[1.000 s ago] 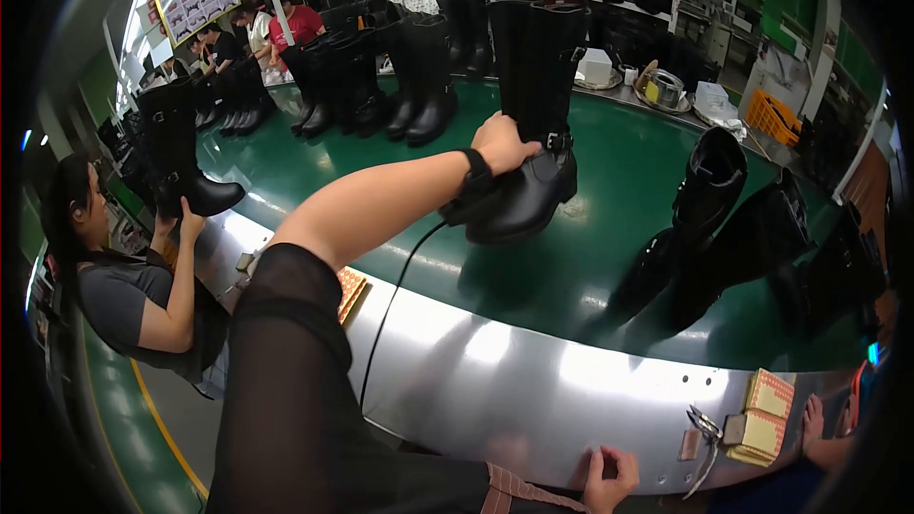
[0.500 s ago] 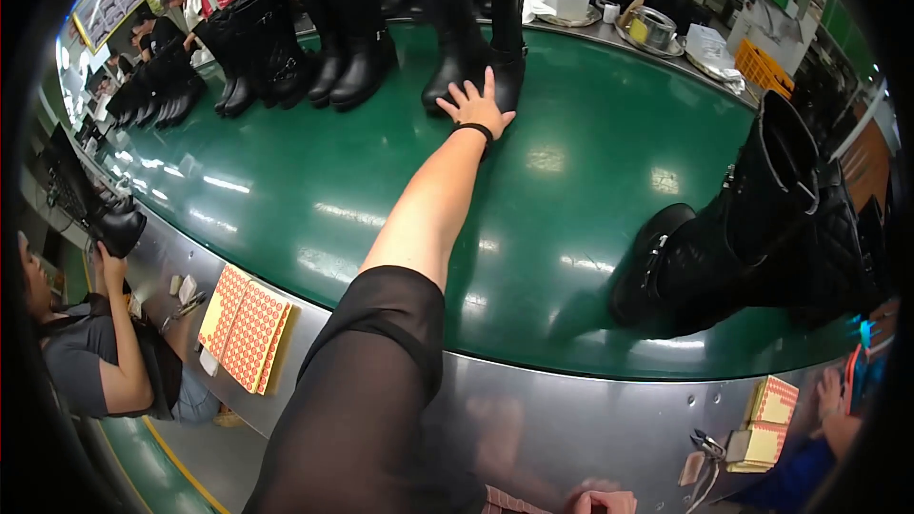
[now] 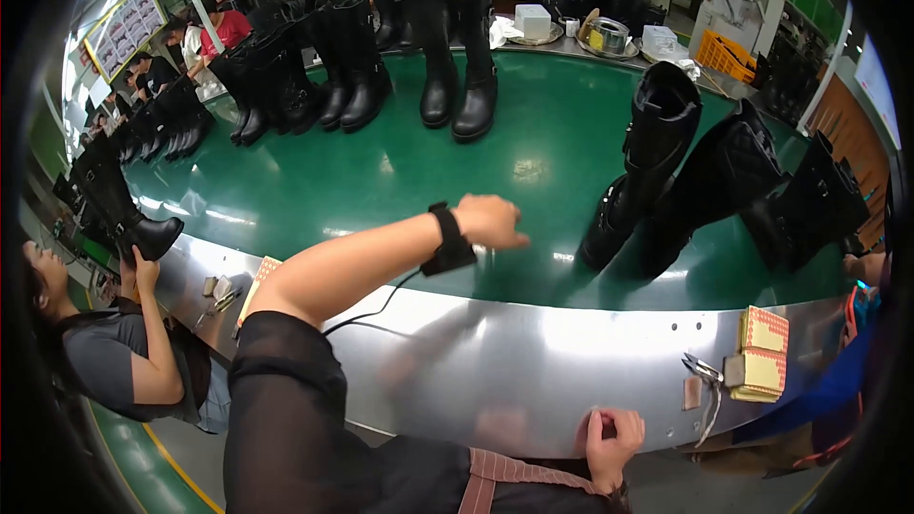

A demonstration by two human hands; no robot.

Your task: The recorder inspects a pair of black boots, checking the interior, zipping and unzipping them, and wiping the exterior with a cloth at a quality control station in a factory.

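My left hand (image 3: 488,221) is over the green belt, reaching across from the lower left, with a black band on its wrist. Its fingers are bent and a little apart, and nothing shows in them. Beyond it stands a pair of tall black boots, a left boot (image 3: 435,62) and a right boot (image 3: 475,67), upright and apart from my hand. To the right, several more black boots (image 3: 657,124) with buckles stand or lean on the belt. Close to my body, my right hand (image 3: 614,440) has its fingers curled in, with nothing visible in it.
The green belt (image 3: 381,181) carries more boots along its far left. A metal ledge (image 3: 533,362) runs along the near side, with yellow sticker sheets (image 3: 762,352) and snips (image 3: 703,368). At left a person (image 3: 133,352) handles a black boot (image 3: 119,195); another person's hand is at far right.
My left hand has drawn back from the pair of boots towards me, its spread fingers now bent. That pair stands free. My right hand has come further into view.
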